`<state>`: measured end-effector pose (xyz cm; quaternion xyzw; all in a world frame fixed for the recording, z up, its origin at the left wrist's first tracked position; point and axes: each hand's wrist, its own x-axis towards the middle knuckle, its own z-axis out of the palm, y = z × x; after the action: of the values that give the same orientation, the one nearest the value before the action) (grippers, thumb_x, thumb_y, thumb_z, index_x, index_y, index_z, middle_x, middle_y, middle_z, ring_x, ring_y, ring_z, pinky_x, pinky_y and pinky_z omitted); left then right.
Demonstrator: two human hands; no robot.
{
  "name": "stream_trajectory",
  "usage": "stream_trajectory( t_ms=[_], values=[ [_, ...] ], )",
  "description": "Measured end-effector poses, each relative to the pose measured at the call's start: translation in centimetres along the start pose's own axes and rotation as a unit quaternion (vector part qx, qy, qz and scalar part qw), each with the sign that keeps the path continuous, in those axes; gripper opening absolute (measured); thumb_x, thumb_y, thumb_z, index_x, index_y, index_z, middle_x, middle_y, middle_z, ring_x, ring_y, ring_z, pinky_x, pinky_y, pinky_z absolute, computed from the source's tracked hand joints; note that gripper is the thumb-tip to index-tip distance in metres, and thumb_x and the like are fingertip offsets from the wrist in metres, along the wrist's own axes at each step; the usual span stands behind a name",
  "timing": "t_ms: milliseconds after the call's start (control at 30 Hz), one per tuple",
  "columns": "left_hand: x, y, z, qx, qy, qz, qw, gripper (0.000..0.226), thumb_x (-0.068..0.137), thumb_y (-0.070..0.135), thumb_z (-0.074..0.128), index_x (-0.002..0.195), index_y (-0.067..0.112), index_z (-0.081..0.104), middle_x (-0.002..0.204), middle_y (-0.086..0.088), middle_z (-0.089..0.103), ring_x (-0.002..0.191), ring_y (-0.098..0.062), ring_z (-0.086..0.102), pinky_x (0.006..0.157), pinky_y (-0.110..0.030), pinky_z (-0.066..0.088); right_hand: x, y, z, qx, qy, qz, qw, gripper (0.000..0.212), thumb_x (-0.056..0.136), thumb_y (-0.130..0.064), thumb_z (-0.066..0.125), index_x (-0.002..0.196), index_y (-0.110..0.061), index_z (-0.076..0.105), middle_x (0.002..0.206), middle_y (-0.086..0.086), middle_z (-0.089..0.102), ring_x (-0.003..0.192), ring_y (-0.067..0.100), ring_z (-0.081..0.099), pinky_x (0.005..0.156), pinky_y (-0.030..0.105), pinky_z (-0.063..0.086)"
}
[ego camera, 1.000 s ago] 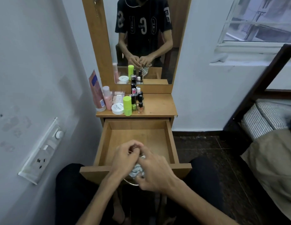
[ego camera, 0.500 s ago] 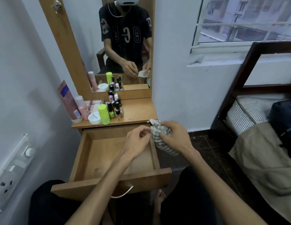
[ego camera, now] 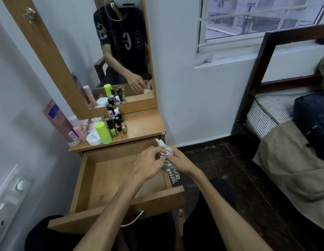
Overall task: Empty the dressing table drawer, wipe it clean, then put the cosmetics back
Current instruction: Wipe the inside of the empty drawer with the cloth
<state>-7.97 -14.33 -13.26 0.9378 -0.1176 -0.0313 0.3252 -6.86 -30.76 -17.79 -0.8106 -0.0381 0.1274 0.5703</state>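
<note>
Bunching the cloth [ego camera: 168, 160] with both hands, left hand [ego camera: 150, 164] and right hand [ego camera: 181, 160] pinching it above the drawer's [ego camera: 107, 178] right edge. Drawer emptied (cosmetics [ego camera: 110, 127] on bench [ego camera: 145, 124]); next, probably wipe inside.

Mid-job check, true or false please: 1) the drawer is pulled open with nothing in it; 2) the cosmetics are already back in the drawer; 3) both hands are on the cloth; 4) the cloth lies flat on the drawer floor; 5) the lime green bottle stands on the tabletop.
1) True: the drawer is open and its floor is bare.
2) False: the cosmetics stand on the tabletop, left of centre.
3) True: the left hand and right hand both grip the striped cloth.
4) False: it is held bunched up over the drawer's right rear corner.
5) True: the lime green bottle is upright beside the white jar.
</note>
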Motion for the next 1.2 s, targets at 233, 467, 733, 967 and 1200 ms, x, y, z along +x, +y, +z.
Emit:
stream_trajectory(
  t_ms=[233, 467, 733, 967, 1200],
  values=[
    [-2.7, 3.8, 0.2, 0.031, -0.156, 0.07, 0.985, 0.025, 0.094, 0.022, 0.058, 0.106, 0.028, 0.079, 0.106, 0.008, 0.076, 0.087, -0.001, 0.065, 0.08, -0.032, 0.051, -6.7, 2.8, -1.9, 0.04, 0.011, 0.066, 0.997, 0.019, 0.1, -0.008, 0.053, 0.1, -0.003, 0.071, 0.087, 0.001, 0.066, 0.085, 0.015, 0.058, 0.076, 0.027, 0.047],
    [-5.5, 2.4, -2.9, -0.012, -0.133, 0.035, 0.99, 0.022, 0.099, 0.02, 0.058, 0.111, 0.017, 0.077, 0.107, 0.001, 0.074, 0.097, -0.018, 0.066, 0.084, -0.032, 0.051, -14.7, 0.6, 0.9, 0.093, 0.33, 0.127, 0.931, 0.022, 0.084, -0.044, 0.063, 0.094, -0.026, 0.07, 0.083, -0.006, 0.072, 0.075, 0.009, 0.066, 0.062, 0.032, 0.048],
    [-9.4, -4.9, -6.7, -0.072, -0.173, -0.109, 0.976, 0.025, 0.098, 0.011, 0.051, 0.089, 0.011, 0.075, 0.087, -0.008, 0.072, 0.081, -0.018, 0.064, 0.07, -0.029, 0.05, -16.6, -0.4, 8.3, -0.006, 0.376, 0.138, 0.916, 0.035, 0.089, -0.021, 0.075, 0.112, -0.019, 0.049, 0.104, 0.005, 0.059, 0.083, 0.018, 0.063, 0.073, 0.041, 0.057],
    [-11.1, -6.5, -6.7, -0.137, -0.134, -0.101, 0.976, 0.029, 0.068, 0.029, 0.052, 0.068, 0.013, 0.076, 0.074, -0.003, 0.073, 0.076, -0.018, 0.064, 0.081, -0.039, 0.053, -15.3, 0.0, 19.7, 0.117, 0.39, 0.17, 0.897, 0.044, 0.086, -0.012, 0.07, 0.124, -0.011, 0.047, 0.123, 0.015, 0.055, 0.112, 0.041, 0.059, 0.096, 0.043, 0.046],
    [-11.8, -8.0, -7.5, -0.157, -0.141, -0.083, 0.974, 0.027, 0.084, 0.028, 0.053, 0.07, 0.02, 0.075, 0.081, 0.007, 0.075, 0.083, -0.008, 0.069, 0.079, -0.03, 0.053, -14.9, -1.4, 23.9, 0.05, 0.45, 0.023, 0.891, 0.038, 0.087, -0.013, 0.071, 0.114, -0.031, 0.052, 0.118, -0.009, 0.047, 0.103, 0.023, 0.059, 0.075, 0.02, 0.022]
  ],
)
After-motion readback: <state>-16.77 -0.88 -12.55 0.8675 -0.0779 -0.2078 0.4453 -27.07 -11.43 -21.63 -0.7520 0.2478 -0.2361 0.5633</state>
